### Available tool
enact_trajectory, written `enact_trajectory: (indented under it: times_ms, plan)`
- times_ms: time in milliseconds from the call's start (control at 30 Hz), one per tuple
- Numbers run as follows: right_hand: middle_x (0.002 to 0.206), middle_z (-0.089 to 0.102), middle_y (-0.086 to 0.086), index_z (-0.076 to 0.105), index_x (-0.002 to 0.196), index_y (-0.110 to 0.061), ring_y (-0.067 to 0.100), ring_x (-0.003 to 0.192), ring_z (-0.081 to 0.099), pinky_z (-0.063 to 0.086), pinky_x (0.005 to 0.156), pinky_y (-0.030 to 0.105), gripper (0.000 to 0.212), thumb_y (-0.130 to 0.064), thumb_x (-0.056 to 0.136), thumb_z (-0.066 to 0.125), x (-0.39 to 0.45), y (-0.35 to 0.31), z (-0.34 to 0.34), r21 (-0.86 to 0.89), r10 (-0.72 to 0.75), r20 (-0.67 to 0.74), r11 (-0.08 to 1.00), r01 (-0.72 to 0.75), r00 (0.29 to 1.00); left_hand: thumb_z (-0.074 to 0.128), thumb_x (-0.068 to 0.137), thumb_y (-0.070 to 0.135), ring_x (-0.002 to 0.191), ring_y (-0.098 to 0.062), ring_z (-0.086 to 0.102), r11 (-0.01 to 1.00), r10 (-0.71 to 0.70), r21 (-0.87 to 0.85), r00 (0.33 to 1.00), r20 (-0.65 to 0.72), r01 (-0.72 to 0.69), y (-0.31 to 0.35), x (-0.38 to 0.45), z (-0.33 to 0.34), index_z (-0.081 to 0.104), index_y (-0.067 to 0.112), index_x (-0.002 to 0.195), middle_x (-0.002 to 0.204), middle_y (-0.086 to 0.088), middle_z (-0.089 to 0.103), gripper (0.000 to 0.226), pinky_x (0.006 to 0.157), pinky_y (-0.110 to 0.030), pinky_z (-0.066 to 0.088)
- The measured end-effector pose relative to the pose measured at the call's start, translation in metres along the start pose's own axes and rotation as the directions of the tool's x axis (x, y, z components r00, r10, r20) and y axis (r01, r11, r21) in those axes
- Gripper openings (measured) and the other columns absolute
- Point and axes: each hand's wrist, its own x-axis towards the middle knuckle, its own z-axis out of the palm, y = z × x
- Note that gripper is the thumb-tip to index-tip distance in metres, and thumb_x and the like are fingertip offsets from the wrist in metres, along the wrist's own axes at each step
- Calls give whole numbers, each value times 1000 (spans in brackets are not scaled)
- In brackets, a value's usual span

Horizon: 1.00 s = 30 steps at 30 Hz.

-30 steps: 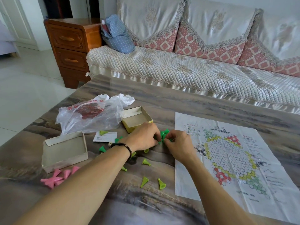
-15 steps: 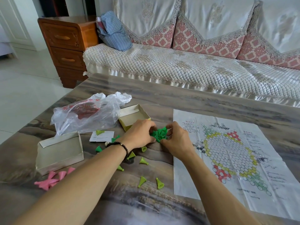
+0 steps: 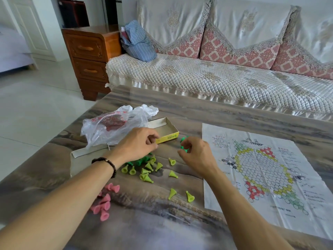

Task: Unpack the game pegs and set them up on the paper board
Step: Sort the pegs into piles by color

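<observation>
print on paper board (image 3: 266, 170) and box (image 3: 167, 131), too small to read

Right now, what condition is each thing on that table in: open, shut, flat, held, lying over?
Printed paper game board: unfolded, flat, no pegs on it.
Yellow-sided cardboard box tray: open; no pegs visible inside.
Crumpled clear plastic bag: slumped beside the tray.
Yellow-green cone pegs: loose, scattered, most on their sides.
Pink cone pegs: heaped, lying over.
Dark green cone pegs: bunched, pinched by right hand.
Left hand: fingers curled; holding anything, unclear.

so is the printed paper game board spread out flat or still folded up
Spread out. The printed paper game board lies open on the marbled table, its whole hexagon grid visible, only fold creases crossing it.
</observation>
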Motion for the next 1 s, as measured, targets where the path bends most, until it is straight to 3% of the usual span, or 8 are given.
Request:
enact_trajectory:
  times_ms: [133,300,500,600,733,800,867,1000]
  plan:
    - [94,72,2,72,102,-12,17,89,65,44,72,19,23,-14,82,61,0,-33,18,-8,-103,159,994,106,982,70,86,15,83,0,62,995,-57,79,998,-12,58,-27,-20,-27,69,22,113,104,7,69,27,79,-27,54]
    - [104,71,5,70,110,-13,19,94,65,50,81,29,29,-16,85,56,8,-62,40,-4,-174,232,984,180,957,67,85,10,78,0,61,986,-66,152,997,31,60,-45,-34,-42,69,25,114,104,8,70,33,69,-16,45]
    - [116,60,6,63,120,-19,23,102,59,50,85,32,42,-18,78,64,22,-77,50,-126,-131,459,969,210,879,72,80,16,86,-2,59,987,-91,149,980,175,65,-48,-38,-45,66,25,116,107,12,59,39,77,-21,50]
    - [114,67,3,67,114,-17,20,96,64,54,81,31,37,-10,78,64,25,-76,49,-115,-101,463,978,173,881,78,77,24,81,-1,55,983,-72,182,978,195,36,-50,-38,-42,67,24,112,105,10,63,36,69,-15,44]
    - [102,68,3,70,97,-16,19,87,64,55,75,30,26,-4,76,62,26,-68,46,-114,-67,440,985,130,896,78,79,22,84,-7,59,978,-76,206,976,203,34,-49,-37,-37,69,23,104,98,8,65,26,71,-18,48]
    - [97,68,1,70,89,-18,18,85,63,54,73,29,20,-4,76,63,26,-64,46,-90,-50,432,991,98,901,75,82,20,84,-7,59,975,-76,221,974,214,27,-47,-37,-35,69,23,101,91,10,63,21,59,-8,40]
    - [92,67,2,66,81,-23,19,83,62,54,72,30,21,-3,74,64,26,-62,45,-61,-36,428,996,68,903,73,84,17,83,-7,60,972,-77,234,973,218,24,-46,-37,-34,70,24,100,89,10,64,18,51,-6,37]
    - [88,63,1,62,78,-26,17,77,58,49,63,25,24,-2,73,65,25,-60,44,-51,-29,424,997,56,905,70,85,13,82,-7,57,971,-76,237,974,213,24,-46,-35,-32,70,21,101,94,5,65,19,54,-1,36]
